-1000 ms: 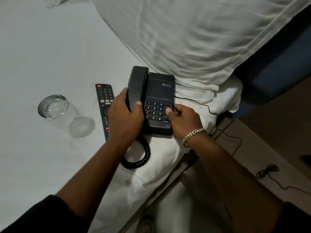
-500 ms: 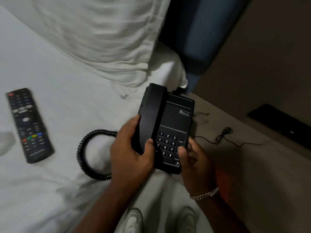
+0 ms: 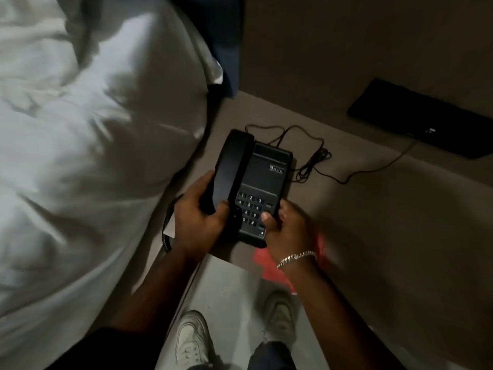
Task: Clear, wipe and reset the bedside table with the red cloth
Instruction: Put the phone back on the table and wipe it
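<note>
Both hands grip the phone [image 3: 256, 188] over the counter [image 3: 400, 222]: the left hand [image 3: 198, 222] clasps its handset side at 9 o'clock, the right hand [image 3: 289, 228] its 5 o'clock corner. The red cloth [image 3: 269, 265] lies beneath the right wrist, at the phone's 6 o'clock.

I see white bedding [image 3: 80, 156] filling the left half of the view, creased and partly blurred. At the far edge, a dark blue headboard [image 3: 213, 22] stands just beside the bedding. A plain brown wall [image 3: 373, 36] occupies the far right. Below it, at the far right, I see a flat black rectangular item [image 3: 421, 121]; I cannot identify its type. Near the bottom centre, two white shoes [image 3: 192, 340] stand on pale floor [image 3: 226, 289].
</note>
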